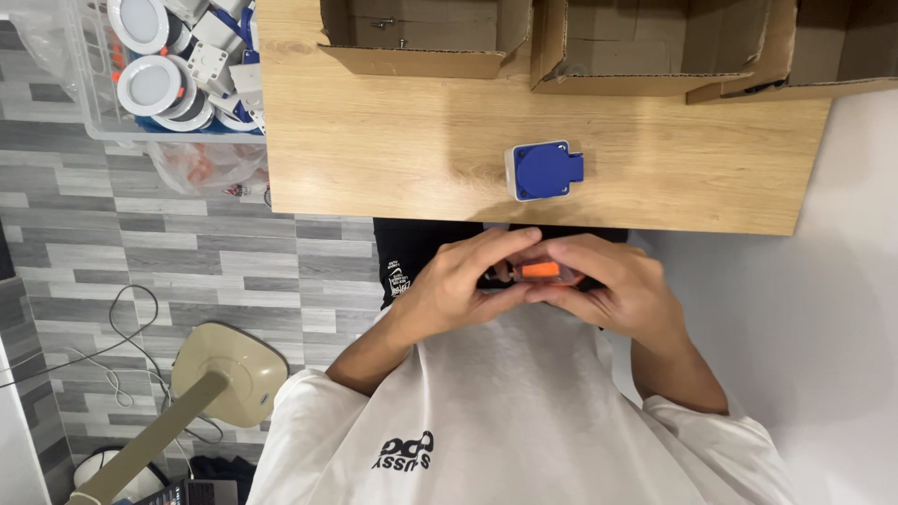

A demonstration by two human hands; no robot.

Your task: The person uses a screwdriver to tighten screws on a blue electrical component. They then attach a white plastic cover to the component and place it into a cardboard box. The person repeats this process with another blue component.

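Head view shows a small orange part (540,270) pinched between both my hands, close to my chest and just below the near edge of the table (393,159). My left hand (458,281) curls over it from one side, fingers bent and pressing; my right hand (617,285) closes on it from the other, thumb and fingers wrapped round. Something dark sits under the orange piece, but the fingers hide most of it and I cannot tell what it is.

On the table beyond, well apart from the hands, lies a blue and white socket (543,170). Behind it stand open cardboard boxes (421,37). A clear bin (164,70) of round white lamps sits off the table's left end.

Risk as I judge it: the part is held over my lap, not over the table, so a slip of either grip would drop it onto my shirt or the floor. Hard pressing with hidden fingertips could also snap or pop it loose.
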